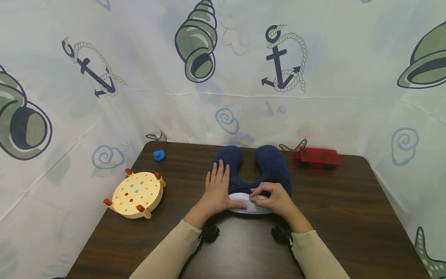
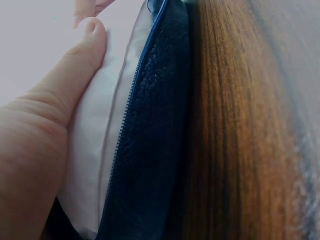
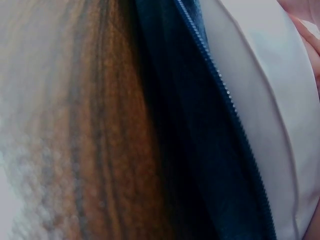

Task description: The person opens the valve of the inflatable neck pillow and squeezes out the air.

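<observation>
A navy U-shaped neck pillow point(image 1: 275, 164) lies on the table, its curved side toward me. The zipper point(image 2: 131, 95) along that side is open, and a white inner cushion point(image 1: 240, 198) shows through the gap. My left hand point(image 1: 216, 192) rests flat on the pillow's left side with fingers spread, its thumb point(image 2: 75, 62) lying along the white cushion. At the middle of the white cushion, my right hand point(image 1: 277, 197) pinches with thumb and index finger. A small dark bit shows at those fingertips; what it is cannot be told.
A yellow round pegboard stool point(image 1: 139, 193) with red-tipped legs lies at the left of the brown table point(image 1: 341, 217). Behind it sits a small blue toy duck point(image 1: 159, 155). A red toy wagon point(image 1: 318, 157) stands at the back right. Patterned curtains point(image 1: 244, 69) enclose the table.
</observation>
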Motion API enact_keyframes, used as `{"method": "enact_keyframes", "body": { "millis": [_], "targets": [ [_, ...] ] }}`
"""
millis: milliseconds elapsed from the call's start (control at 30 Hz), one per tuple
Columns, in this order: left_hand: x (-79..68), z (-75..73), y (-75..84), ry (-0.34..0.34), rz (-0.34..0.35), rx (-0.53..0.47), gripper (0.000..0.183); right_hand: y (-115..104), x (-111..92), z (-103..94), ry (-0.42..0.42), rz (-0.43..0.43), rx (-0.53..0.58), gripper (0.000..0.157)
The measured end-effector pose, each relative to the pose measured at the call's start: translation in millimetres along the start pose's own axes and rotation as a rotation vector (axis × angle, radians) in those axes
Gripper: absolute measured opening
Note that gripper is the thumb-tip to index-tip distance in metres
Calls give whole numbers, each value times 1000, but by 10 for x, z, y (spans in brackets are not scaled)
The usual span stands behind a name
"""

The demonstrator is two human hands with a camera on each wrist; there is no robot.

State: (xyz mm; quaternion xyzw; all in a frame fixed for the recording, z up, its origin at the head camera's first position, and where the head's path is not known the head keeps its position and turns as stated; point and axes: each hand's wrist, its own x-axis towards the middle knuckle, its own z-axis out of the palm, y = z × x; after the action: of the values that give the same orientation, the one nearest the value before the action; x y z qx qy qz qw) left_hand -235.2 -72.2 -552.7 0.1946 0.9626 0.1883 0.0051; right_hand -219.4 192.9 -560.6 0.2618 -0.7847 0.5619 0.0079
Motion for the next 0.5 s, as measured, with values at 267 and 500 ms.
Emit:
{"method": "enact_keyframes", "body": {
  "millis": [267,500],
  "targets": [
    [0,-9,10,-9,-7,8,161,22,-9,-8,-8,3,-3,15],
    [-2,-13,16,-11,-4,8,161,0,-8,-4,-12,11,13,13]
  ]
}}
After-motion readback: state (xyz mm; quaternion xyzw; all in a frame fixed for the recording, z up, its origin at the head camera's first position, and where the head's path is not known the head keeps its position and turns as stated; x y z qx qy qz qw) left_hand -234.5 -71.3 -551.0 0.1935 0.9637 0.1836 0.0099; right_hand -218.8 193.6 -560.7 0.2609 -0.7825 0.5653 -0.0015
